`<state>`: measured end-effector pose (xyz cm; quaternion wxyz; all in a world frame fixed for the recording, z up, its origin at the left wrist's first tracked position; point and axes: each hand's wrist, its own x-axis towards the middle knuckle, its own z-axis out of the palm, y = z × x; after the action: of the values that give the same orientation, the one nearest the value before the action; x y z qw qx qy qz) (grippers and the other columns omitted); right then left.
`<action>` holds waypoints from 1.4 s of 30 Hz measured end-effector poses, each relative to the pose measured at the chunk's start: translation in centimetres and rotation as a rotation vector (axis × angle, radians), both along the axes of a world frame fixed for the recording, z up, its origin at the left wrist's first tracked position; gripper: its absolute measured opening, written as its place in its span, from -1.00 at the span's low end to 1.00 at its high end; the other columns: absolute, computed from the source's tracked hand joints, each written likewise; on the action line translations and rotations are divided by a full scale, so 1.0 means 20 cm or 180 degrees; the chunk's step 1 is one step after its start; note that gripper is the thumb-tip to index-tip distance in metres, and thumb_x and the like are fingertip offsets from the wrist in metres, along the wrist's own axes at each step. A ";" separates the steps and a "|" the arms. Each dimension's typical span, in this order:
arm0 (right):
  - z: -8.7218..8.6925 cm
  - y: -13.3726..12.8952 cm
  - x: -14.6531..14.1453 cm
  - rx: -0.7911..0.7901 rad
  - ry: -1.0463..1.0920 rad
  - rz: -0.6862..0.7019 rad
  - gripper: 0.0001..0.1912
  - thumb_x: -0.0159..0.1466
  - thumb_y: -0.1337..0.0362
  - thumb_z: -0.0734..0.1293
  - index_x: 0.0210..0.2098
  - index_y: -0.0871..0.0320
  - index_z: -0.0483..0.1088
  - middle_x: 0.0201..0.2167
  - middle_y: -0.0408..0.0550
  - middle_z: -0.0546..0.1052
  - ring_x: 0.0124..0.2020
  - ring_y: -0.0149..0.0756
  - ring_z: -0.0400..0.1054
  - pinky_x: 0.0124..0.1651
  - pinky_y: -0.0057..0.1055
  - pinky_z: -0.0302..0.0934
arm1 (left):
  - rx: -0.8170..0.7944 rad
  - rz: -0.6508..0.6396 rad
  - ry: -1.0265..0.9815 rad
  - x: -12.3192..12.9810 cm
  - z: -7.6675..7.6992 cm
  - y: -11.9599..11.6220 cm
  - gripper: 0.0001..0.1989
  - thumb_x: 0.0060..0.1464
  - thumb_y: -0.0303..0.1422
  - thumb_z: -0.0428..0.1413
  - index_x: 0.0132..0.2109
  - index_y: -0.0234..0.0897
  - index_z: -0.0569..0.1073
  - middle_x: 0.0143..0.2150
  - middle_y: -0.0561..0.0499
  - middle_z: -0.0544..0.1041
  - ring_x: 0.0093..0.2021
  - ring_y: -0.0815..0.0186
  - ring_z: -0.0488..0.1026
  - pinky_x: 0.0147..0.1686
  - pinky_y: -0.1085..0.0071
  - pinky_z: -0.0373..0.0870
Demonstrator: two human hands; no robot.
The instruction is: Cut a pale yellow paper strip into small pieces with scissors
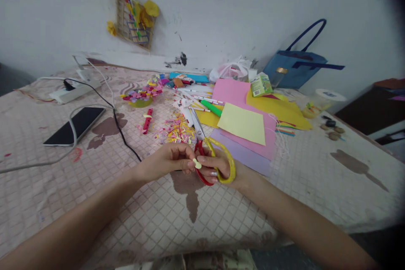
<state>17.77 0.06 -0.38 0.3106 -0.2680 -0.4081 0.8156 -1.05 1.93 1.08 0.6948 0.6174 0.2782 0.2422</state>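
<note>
A small pale-yellow paper piece [197,163] is pinched between the fingertips of my left hand [177,159]. My right hand [215,163] has the scissors [198,130] hooked over it, one handle loop yellow and the other red, blades pointing away from me. The thumb and a fingertip of that hand also touch the paper piece. Just beyond my hands lies a heap of colourful paper snippets [177,128]. A pale-yellow sheet [243,122] rests on pink paper [230,89] and purple paper [253,159] to the right.
On the left are a tablet-like device [76,125], cables and a power strip [76,89]. A red strip-like piece [147,121] lies near a pile of folded paper bits [144,94]. A green pen [211,108], a blue bag [295,67] and a plastic tub [316,107] stand farther off.
</note>
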 end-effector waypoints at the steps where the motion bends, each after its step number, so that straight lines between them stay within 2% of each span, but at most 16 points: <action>1: 0.00 0.00 0.00 -0.0004 -0.0008 -0.0005 -0.70 0.06 0.20 0.43 -0.47 0.18 0.22 -0.77 -0.37 0.18 -0.80 -0.60 0.00 -0.77 -0.64 0.01 | -0.0006 0.0003 -0.0002 0.00 0.00 0.00 -0.87 -0.02 -0.36 0.17 -0.36 -0.34 0.40 -0.48 0.09 0.41 -0.48 0.48 0.31 -0.43 0.52 0.25; 10: 0.00 0.00 0.00 -0.0057 0.0043 0.0023 -0.71 0.10 0.17 0.39 -0.48 0.19 0.22 -0.76 -0.36 0.19 -0.79 -0.61 -0.01 -0.76 -0.66 0.02 | 0.0055 -0.0021 0.0020 0.00 0.01 0.00 -0.87 0.00 -0.36 0.16 -0.35 -0.35 0.41 -0.47 0.08 0.42 -0.47 0.48 0.32 -0.42 0.52 0.25; 15: 0.00 0.00 0.00 0.0213 -0.0054 -0.0032 -0.72 0.09 0.17 0.40 -0.47 0.20 0.25 -0.79 -0.37 0.17 -0.80 -0.60 0.00 -0.77 -0.65 0.04 | 0.0002 0.0114 0.0011 0.01 0.02 0.00 -0.86 0.01 -0.35 0.15 -0.34 -0.36 0.41 -0.45 0.07 0.43 -0.47 0.49 0.32 -0.44 0.54 0.24; 22: 0.00 -0.01 -0.01 0.0325 -0.0263 -0.0401 -0.70 0.02 0.21 0.44 -0.44 0.18 0.23 -0.75 -0.38 0.23 -0.80 -0.61 0.03 -0.78 -0.66 0.05 | -0.0267 0.0316 -0.0025 0.02 0.03 -0.01 -0.84 -0.02 -0.34 0.18 -0.32 -0.35 0.41 -0.44 0.08 0.45 -0.48 0.50 0.33 -0.45 0.55 0.24; 29: 0.00 -0.01 -0.02 0.0307 -0.0269 -0.0547 -0.71 0.01 0.25 0.44 -0.44 0.18 0.22 -0.75 -0.38 0.25 -0.81 -0.62 0.01 -0.78 -0.66 0.04 | -0.0369 0.0355 0.0017 0.02 0.03 -0.01 -0.82 -0.03 -0.34 0.19 -0.27 -0.34 0.43 -0.40 0.07 0.47 -0.44 0.50 0.36 -0.39 0.54 0.27; 34: 0.01 -0.01 -0.02 0.0353 -0.0320 -0.0554 -0.71 0.02 0.24 0.43 -0.44 0.18 0.23 -0.75 -0.38 0.23 -0.80 -0.62 0.01 -0.78 -0.65 0.04 | -0.0391 0.0353 0.0068 0.01 0.03 0.00 -0.81 -0.04 -0.34 0.19 -0.28 -0.35 0.42 -0.42 0.10 0.44 -0.48 0.54 0.33 -0.45 0.58 0.23; 42: 0.00 -0.01 -0.02 0.0403 -0.0306 -0.0557 -0.73 0.03 0.25 0.43 -0.44 0.18 0.23 -0.77 -0.40 0.20 -0.82 -0.62 -0.01 -0.79 -0.65 0.04 | -0.0412 0.0348 0.0056 0.01 0.03 -0.01 -0.82 -0.03 -0.33 0.18 -0.29 -0.34 0.43 -0.40 0.07 0.47 -0.44 0.50 0.36 -0.39 0.54 0.27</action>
<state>17.39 -0.08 -0.46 0.3770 -0.3212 -0.4482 0.7442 -0.78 1.83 1.61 0.7166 0.5571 0.3327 0.2559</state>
